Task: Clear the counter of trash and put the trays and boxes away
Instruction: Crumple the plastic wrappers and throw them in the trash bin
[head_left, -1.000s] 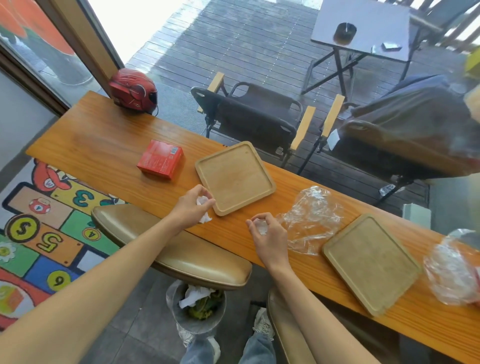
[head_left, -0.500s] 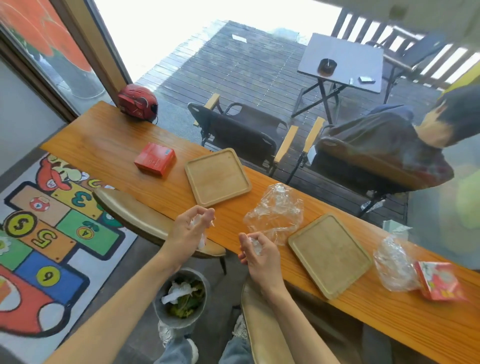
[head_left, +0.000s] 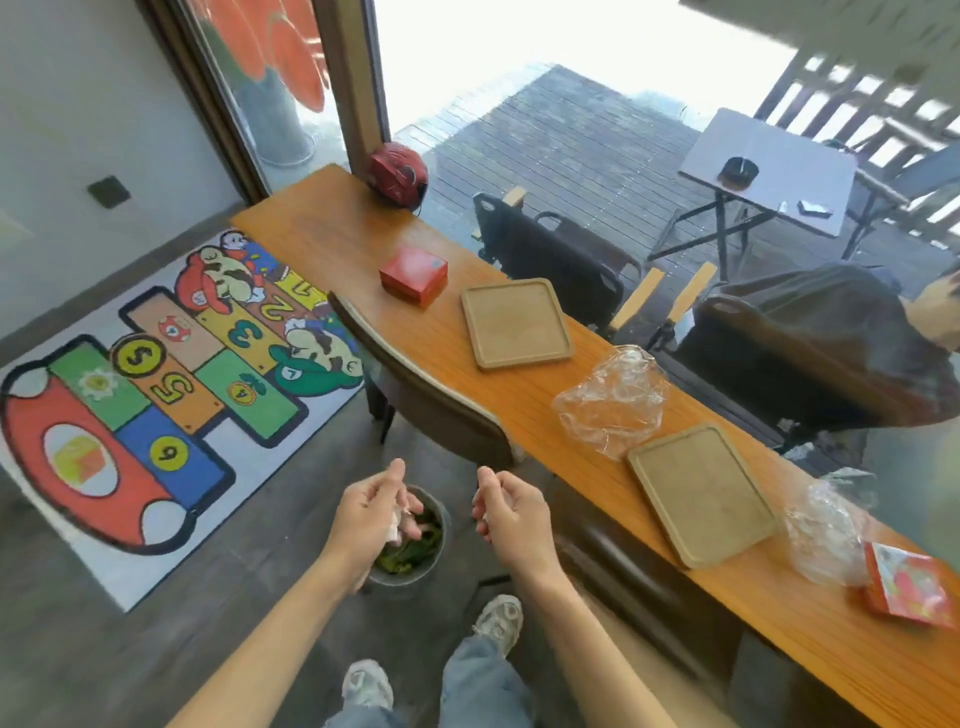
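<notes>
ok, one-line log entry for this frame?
phase: binning trash | left hand: white scrap over trash bin | right hand: closed on small scrap | counter: two trays, plastic wrap, red boxes remain

Bright daylight from the wide glass window (head_left: 545, 67), blown out to white at the top centre. Soft sheen along the long orange-brown wooden tabletop (head_left: 519, 410); sparkling glare on the crumpled clear plastic wrap (head_left: 613, 400). Dimmer, evenly lit grey tiled floor (head_left: 156, 649) indoors, with faint shadows only. Strong wide-angle bending of straight lines toward the edges. Motion blur smearing the upper right corner and lower right edge.
</notes>
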